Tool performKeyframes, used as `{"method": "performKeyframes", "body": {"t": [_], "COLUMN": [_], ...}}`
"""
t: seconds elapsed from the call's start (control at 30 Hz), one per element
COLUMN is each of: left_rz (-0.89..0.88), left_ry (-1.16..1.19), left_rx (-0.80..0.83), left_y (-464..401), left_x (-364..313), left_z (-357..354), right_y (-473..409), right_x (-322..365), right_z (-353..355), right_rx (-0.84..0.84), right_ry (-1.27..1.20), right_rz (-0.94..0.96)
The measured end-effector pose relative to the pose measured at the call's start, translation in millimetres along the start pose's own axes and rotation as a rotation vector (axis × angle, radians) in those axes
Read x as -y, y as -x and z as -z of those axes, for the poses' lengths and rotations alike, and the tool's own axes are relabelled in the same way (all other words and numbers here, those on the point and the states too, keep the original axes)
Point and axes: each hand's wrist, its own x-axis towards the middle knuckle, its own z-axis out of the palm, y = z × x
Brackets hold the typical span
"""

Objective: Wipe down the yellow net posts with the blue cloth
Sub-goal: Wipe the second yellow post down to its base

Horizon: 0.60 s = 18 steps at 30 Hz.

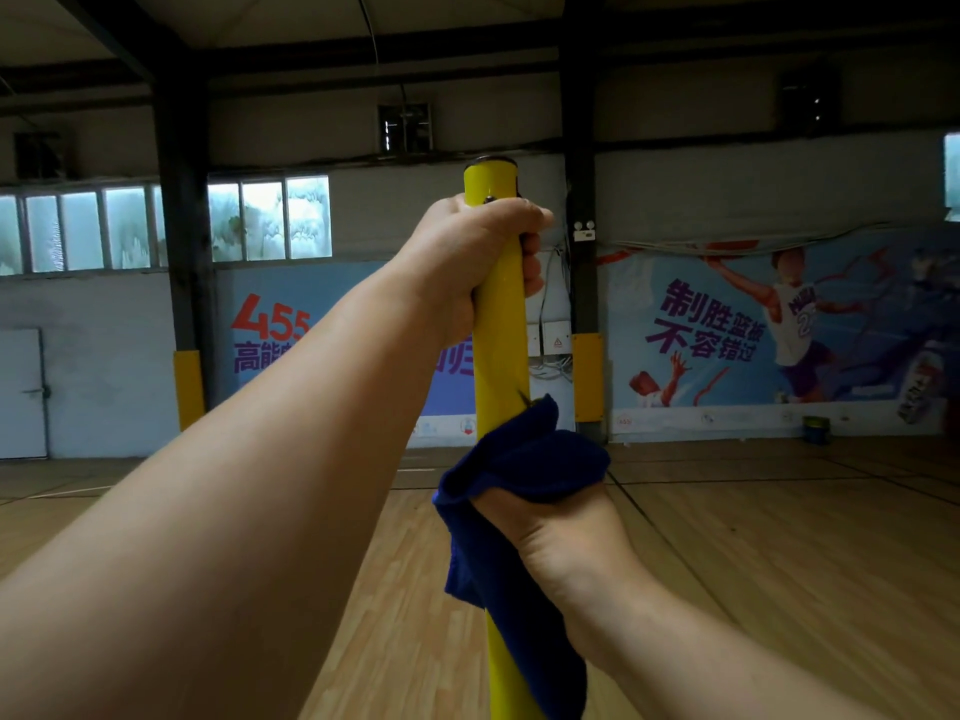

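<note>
My left hand (pixel 470 257) has a closed grip round the yellow post (pixel 500 335) just under its cap, steadying it. My right hand (pixel 558 532) grips the blue cloth (pixel 519 470), wrapped against the post lower down. I judge I'm mid-wipe; next, slide the cloth along the post.

One view only, from a camera worn on the person's head. It faces forward and nearly level across the hall, tilted slightly down, and stands very near the upright yellow metal net post (pixel 500 324), which runs through the centre from bottom edge to upper middle. Both bare forearms enter from the near bottom corners. The wide lens takes in the pale wooden court floor (pixel 779 563) on the near right and the far painted mural wall (pixel 727 330).
</note>
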Motion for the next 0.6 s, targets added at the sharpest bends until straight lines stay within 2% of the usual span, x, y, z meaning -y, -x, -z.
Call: {"method": "performKeyframes", "body": {"t": [0.2,0.43,0.6], "left_rz": [-0.013,-0.035,-0.057], "left_ry": [0.022,0.024,0.019], "left_rx": [-0.011,-0.002,-0.018], "left_y": [0,3,4], "left_x": [1,1,3], "left_z": [-1,0,-2], "right_y": [-4,-11,-1], "right_x": [33,23,3], "right_z": [-8,-11,-3], "right_rx": [0.058,0.016,0.099], "right_ry": [-0.124,-0.073,-0.033], "right_rz": [0.051,0.175,0.066]}}
